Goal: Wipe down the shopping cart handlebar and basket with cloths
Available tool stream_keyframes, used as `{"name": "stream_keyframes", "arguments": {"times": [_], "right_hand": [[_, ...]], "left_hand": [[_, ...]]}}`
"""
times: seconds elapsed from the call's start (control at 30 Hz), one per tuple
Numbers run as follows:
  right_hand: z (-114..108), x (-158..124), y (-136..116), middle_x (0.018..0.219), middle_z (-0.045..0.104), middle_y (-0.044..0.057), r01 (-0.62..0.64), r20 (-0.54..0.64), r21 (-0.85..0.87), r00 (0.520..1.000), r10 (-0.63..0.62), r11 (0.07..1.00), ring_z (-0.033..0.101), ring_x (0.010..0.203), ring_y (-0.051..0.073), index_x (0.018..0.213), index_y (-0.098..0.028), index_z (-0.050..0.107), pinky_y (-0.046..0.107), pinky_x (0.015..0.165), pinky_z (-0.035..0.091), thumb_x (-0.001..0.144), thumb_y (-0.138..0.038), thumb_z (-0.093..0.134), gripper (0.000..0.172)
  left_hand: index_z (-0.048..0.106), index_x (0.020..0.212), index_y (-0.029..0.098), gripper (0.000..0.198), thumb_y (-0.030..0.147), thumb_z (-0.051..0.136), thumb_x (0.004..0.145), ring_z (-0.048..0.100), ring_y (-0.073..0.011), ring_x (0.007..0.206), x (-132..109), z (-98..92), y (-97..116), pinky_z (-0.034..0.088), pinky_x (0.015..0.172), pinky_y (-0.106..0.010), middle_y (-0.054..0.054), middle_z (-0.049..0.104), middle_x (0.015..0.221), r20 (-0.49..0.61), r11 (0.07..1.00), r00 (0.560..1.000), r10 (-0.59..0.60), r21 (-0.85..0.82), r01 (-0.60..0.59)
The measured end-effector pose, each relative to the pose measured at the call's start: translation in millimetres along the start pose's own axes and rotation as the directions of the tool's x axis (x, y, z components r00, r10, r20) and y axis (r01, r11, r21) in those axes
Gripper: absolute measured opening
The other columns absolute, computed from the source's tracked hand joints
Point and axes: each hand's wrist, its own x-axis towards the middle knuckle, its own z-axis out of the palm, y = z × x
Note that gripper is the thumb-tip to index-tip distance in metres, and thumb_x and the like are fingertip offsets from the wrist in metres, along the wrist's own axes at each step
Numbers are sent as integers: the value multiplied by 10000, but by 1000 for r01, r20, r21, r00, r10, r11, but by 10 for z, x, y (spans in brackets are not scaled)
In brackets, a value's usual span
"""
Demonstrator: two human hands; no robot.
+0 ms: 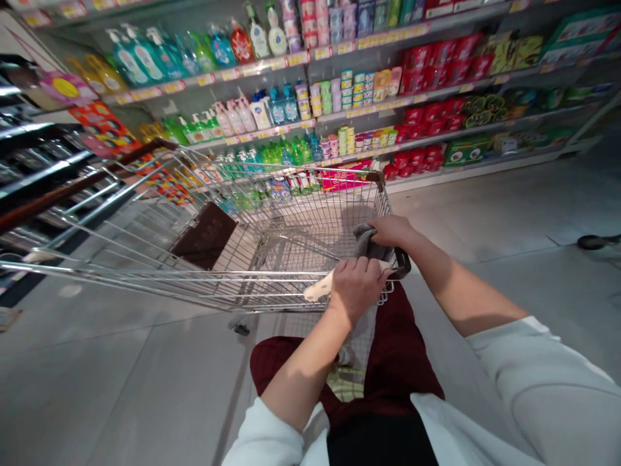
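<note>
A metal wire shopping cart (291, 275) stands in front of me, its near end by my knees. My left hand (356, 285) is closed over the cart's top rail, gripping a cream cloth (317, 289) that sticks out to the left along the rail. Just beyond it, my right hand (394, 231) closes around a bunched grey cloth (363, 243) at the cart's end, beside a dark plastic corner piece (402, 262). The fingertips of my right hand are partly hidden by the cloth.
Shelves (272, 65) of pump bottles, tubs and red packages run along the far side. At left, another rack (48, 175) stands behind the cart's brown handle (77, 184). A brown panel (206, 234) sits in the cart. A dark wheel (589, 242) shows at right.
</note>
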Motion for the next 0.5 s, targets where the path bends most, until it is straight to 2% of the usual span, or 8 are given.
{"name": "stream_keyframes", "arguments": {"times": [0.17,0.3,0.37,0.43,0.5], "right_hand": [[-11,8,13,1152,700,129,-1,-15,22,1000,1,1000,636,1061,327,1167,-241,670,385,808,490,802,-365,538,407],[6,23,30,1161,699,120,13,-29,52,1000,-11,999,639,1055,311,1156,-244,672,367,805,488,808,-375,540,394],[15,30,35,1154,702,122,16,-38,54,999,-14,998,644,1046,315,1151,-243,673,368,787,492,804,-366,542,391],[19,33,36,1150,705,123,16,-48,56,999,-13,998,646,1042,313,1159,-244,671,361,774,492,798,-359,547,399],[19,31,34,1158,704,122,25,-60,71,998,-20,997,646,1046,312,1181,-248,665,357,772,491,807,-374,539,414]], "left_hand": [[632,881,223,337,464,414,974,585,-238,806,-275,-201,-498,351,745,-392,-94,647,784,-6,991,997,-75,110,75],[653,885,233,334,458,417,957,594,-256,852,-590,-496,-1063,373,827,-397,-102,679,835,-48,937,967,-250,239,254],[652,855,223,387,429,344,969,602,-261,876,-679,-681,-1348,370,910,-407,-109,682,833,-77,866,924,-373,328,377],[650,817,215,467,402,254,977,619,-266,900,-677,-869,-1584,367,959,-409,-120,688,826,-81,775,860,-504,397,491],[675,844,213,526,438,217,971,645,-289,910,-592,-1030,-1735,412,896,-404,-138,706,840,9,697,771,-636,434,571]]}}
